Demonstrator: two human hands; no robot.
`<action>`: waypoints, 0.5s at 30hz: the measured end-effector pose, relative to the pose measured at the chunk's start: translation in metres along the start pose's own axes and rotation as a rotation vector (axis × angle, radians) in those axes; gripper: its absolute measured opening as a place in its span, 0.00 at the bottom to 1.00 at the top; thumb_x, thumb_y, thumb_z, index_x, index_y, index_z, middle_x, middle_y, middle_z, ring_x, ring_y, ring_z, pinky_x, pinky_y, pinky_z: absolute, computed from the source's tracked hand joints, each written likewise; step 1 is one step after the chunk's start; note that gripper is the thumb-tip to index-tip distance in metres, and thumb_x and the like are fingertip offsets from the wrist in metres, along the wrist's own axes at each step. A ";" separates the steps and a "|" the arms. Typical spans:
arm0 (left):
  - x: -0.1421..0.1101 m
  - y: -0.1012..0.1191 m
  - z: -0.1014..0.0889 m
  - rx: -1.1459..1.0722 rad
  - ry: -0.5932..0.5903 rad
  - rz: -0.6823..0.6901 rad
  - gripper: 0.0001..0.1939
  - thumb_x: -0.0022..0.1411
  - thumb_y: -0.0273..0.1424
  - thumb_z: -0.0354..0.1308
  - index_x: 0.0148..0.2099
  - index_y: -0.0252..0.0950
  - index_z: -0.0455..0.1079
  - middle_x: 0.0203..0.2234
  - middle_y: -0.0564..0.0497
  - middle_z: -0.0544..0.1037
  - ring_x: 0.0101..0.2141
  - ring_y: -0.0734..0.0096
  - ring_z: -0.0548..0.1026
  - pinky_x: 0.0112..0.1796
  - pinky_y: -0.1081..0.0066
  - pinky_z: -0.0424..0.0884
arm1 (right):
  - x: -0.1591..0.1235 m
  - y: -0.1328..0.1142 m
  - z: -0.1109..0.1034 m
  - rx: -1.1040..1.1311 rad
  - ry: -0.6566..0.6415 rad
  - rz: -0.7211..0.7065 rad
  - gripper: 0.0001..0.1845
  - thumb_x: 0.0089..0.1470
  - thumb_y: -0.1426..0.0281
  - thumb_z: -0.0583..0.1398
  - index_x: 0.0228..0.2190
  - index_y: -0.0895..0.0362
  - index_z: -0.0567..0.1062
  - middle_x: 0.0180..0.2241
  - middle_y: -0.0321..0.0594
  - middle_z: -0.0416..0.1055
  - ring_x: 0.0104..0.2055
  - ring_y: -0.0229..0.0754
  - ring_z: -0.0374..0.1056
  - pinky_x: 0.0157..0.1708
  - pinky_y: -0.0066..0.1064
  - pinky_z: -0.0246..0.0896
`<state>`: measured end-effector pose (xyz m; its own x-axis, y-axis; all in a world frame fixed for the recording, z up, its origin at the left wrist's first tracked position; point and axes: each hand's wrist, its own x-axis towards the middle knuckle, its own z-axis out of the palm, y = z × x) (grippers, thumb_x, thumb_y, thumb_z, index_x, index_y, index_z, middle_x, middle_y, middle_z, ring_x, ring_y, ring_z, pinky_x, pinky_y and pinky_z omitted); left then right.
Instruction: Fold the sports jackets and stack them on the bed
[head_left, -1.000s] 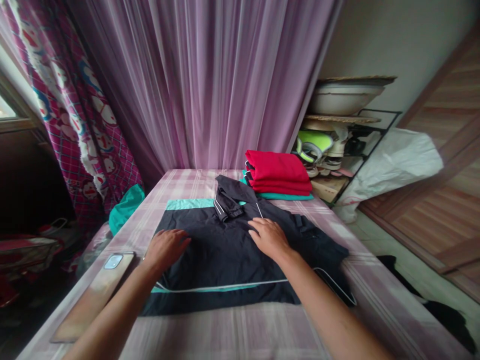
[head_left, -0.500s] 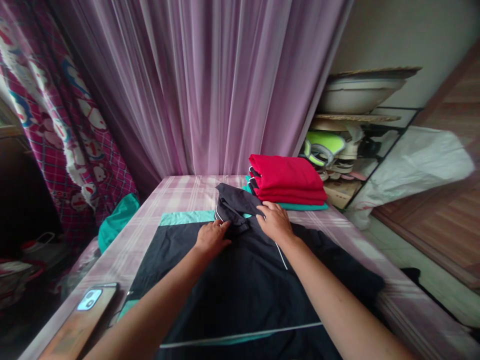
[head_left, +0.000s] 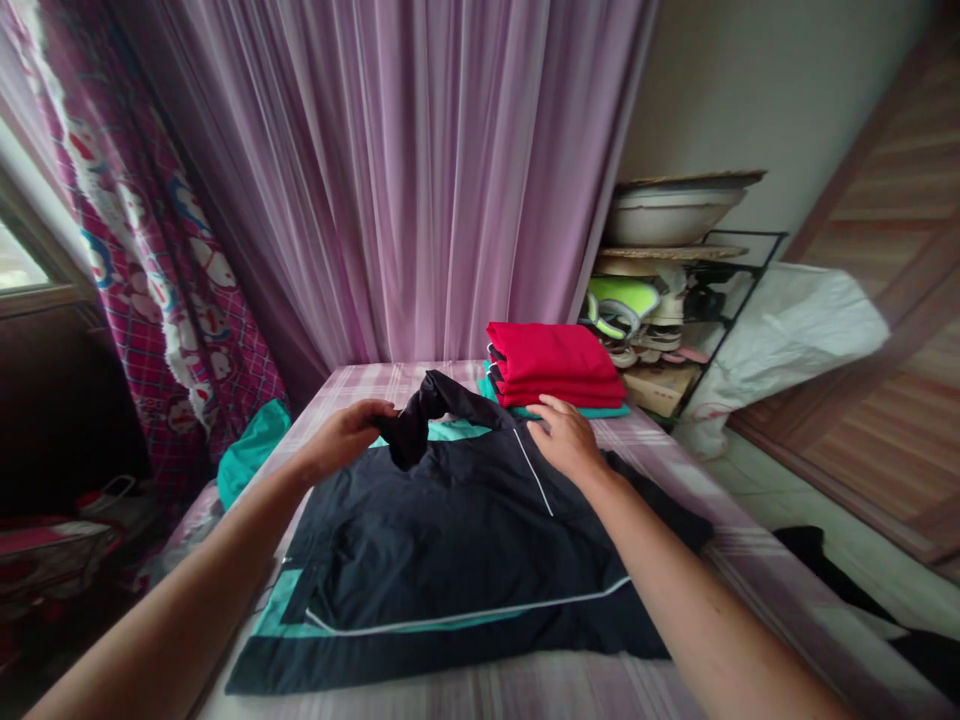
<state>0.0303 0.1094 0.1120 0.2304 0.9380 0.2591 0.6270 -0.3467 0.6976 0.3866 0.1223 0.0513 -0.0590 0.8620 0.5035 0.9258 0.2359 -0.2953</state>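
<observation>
A dark navy jacket (head_left: 442,540) with teal panels and white piping lies spread on a pink plaid table (head_left: 720,570). My left hand (head_left: 345,435) is closed on the jacket's collar or hood (head_left: 424,405) and holds it lifted off the table at the far left. My right hand (head_left: 566,440) lies flat with fingers stretched out on the jacket's upper right part, beside the white zip line. A folded stack of red clothes (head_left: 553,362) rests on a teal garment just beyond my right hand.
Pink sheer curtains (head_left: 420,180) hang behind the table, a patterned red curtain (head_left: 150,260) at the left. A teal cloth (head_left: 251,450) lies off the table's left edge. A rack (head_left: 675,300) with a basin and shoes and a white sack (head_left: 787,330) stand at the right.
My left hand has gripped the collar part and pulled it up and to the left. My right hand stayed on the jacket's upper right. The phone at the table's left edge has left the view.
</observation>
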 end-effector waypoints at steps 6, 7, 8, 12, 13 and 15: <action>-0.037 0.031 0.022 -0.210 -0.122 -0.039 0.14 0.58 0.37 0.58 0.43 0.34 0.71 0.39 0.45 0.81 0.42 0.62 0.78 0.44 0.62 0.74 | -0.011 -0.026 -0.027 0.029 -0.023 -0.050 0.21 0.57 0.69 0.56 0.52 0.52 0.77 0.57 0.43 0.70 0.58 0.48 0.65 0.60 0.41 0.57; -0.041 0.035 0.031 -0.170 -0.101 -0.024 0.11 0.58 0.34 0.57 0.41 0.34 0.71 0.38 0.45 0.80 0.40 0.64 0.77 0.43 0.63 0.74 | -0.015 -0.033 -0.032 0.038 -0.039 -0.083 0.23 0.57 0.69 0.57 0.53 0.51 0.76 0.57 0.43 0.70 0.59 0.48 0.64 0.61 0.41 0.57; -0.046 0.039 0.038 -0.114 -0.074 0.004 0.08 0.56 0.29 0.56 0.40 0.34 0.70 0.37 0.46 0.79 0.39 0.66 0.77 0.43 0.64 0.73 | -0.019 -0.040 -0.037 0.045 -0.058 -0.119 0.24 0.56 0.69 0.57 0.55 0.51 0.74 0.58 0.42 0.69 0.60 0.47 0.64 0.61 0.41 0.57; -0.075 0.062 0.056 0.158 -0.167 0.223 0.20 0.44 0.15 0.48 0.38 0.37 0.70 0.37 0.50 0.77 0.41 0.69 0.73 0.46 0.67 0.69 | -0.032 -0.057 -0.054 0.046 -0.107 -0.207 0.27 0.56 0.71 0.57 0.58 0.53 0.71 0.60 0.44 0.66 0.61 0.47 0.61 0.61 0.41 0.55; -0.085 0.066 0.056 0.210 -0.268 0.279 0.22 0.43 0.14 0.47 0.38 0.38 0.70 0.36 0.51 0.77 0.41 0.69 0.73 0.46 0.68 0.68 | -0.034 -0.059 -0.057 0.041 -0.105 -0.208 0.27 0.56 0.71 0.57 0.58 0.53 0.71 0.60 0.44 0.66 0.61 0.47 0.61 0.61 0.41 0.55; -0.106 0.070 0.054 0.286 -0.505 0.351 0.24 0.41 0.13 0.46 0.37 0.40 0.71 0.35 0.54 0.78 0.40 0.71 0.73 0.45 0.70 0.67 | -0.036 -0.058 -0.062 0.030 -0.092 -0.196 0.27 0.56 0.71 0.56 0.58 0.54 0.71 0.60 0.45 0.67 0.61 0.47 0.61 0.61 0.41 0.55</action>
<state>0.0898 -0.0142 0.0975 0.7319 0.6798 0.0459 0.6079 -0.6819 0.4067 0.3581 0.0498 0.1003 -0.2722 0.8353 0.4776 0.8816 0.4154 -0.2240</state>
